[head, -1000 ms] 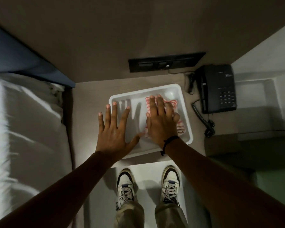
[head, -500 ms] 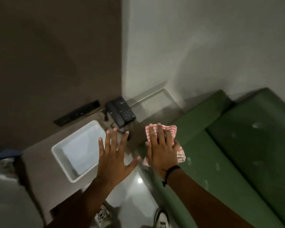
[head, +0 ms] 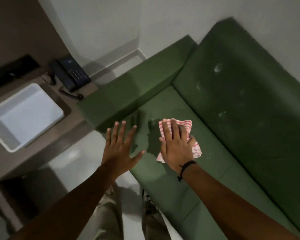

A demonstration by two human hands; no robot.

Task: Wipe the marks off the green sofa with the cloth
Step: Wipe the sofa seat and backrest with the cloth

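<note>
The green sofa fills the right side, its armrest toward the upper middle. Pale smudged marks dot the backrest, and one mark lies on the seat just left of the cloth. The red-and-white striped cloth is over the seat cushion under my right hand, which holds it with flat fingers. My left hand hovers open, fingers spread, over the seat's front corner beside the armrest, holding nothing.
A white plastic tray sits on the brown side table at the left, with a black telephone behind it. Pale floor and my trouser legs show below. White walls rise behind the sofa.
The cloth was lifted out of the white tray in my right hand and carried right, over the sofa seat. The view swung from the side table to the sofa; my left hand stayed open.
</note>
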